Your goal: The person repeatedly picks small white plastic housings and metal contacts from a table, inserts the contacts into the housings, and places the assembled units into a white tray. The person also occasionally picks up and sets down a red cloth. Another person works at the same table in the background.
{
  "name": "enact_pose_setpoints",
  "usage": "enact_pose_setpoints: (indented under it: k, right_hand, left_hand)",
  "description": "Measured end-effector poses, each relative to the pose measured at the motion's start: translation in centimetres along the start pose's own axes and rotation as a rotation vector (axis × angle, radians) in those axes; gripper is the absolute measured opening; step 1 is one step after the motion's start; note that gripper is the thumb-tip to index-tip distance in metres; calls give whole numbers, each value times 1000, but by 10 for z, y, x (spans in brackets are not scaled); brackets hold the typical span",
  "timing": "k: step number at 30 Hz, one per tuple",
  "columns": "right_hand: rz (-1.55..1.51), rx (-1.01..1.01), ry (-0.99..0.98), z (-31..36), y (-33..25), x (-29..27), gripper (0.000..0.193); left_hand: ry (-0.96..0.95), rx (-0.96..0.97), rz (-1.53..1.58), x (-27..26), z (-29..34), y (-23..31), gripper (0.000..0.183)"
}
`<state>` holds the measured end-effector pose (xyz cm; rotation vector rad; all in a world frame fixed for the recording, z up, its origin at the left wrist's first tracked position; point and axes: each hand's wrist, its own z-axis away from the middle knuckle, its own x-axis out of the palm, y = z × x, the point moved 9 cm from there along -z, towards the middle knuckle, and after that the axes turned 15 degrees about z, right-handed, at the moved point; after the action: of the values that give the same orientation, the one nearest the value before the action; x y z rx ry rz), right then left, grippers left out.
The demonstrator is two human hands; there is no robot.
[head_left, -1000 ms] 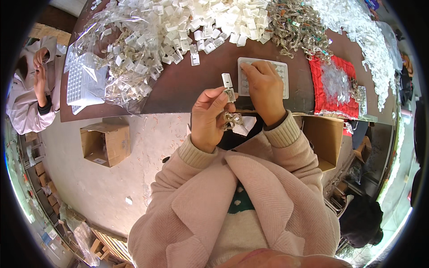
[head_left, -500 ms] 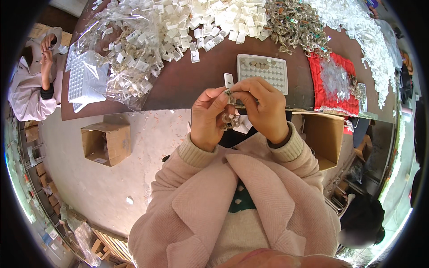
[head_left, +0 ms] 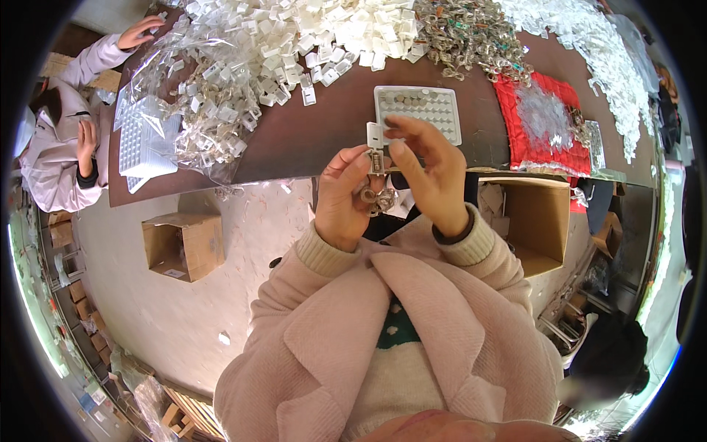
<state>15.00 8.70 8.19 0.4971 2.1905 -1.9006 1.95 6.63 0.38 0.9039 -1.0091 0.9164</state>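
Pinching a rectangular white plastic case [head_left: 374,135] near the dimpled white plastic tray [head_left: 442,119], my remote left hand [head_left: 344,193] faced the spread-fingered right hand [head_left: 433,175].

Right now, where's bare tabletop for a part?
Widest: brown tabletop between the left parts heap and white tray. Narrower: strip between tray and red cloth. Crowded: far side, under white plastic pieces and metal parts; tray's near edge, partly behind the right hand.

Carrying heaped white cases [head_left: 346,26], metal parts [head_left: 464,37] and whitish pieces [head_left: 615,96] on the table [head_left: 309,140], plus a tray [head_left: 447,130], cloth [head_left: 515,140] and stacked trays [head_left: 147,140].
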Motion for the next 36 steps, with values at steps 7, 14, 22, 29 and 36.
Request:
enact_pose_setpoints:
  k: [7,14,22,29,36]
  right_hand:
    - [-196,8,-60,1,5,2,16]
    - [-75,-552,-54,13,-33,-6,29]
    - [-21,-607,57,18,-38,-6,24]
    - [107,-729,77,29,-42,-11,29]
    - [283,-462,65,36,10,-70,30]
  left_hand:
    - [-66,-85,32,7,4,-10,20]
    - [-47,-88,125,12,8,-16,22]
    - [-39,-122,80,10,8,-23,28]
    - [72,-8,-44,-3,9,-22,39]
    - [106,-62,-163,4,-1,-45,29]
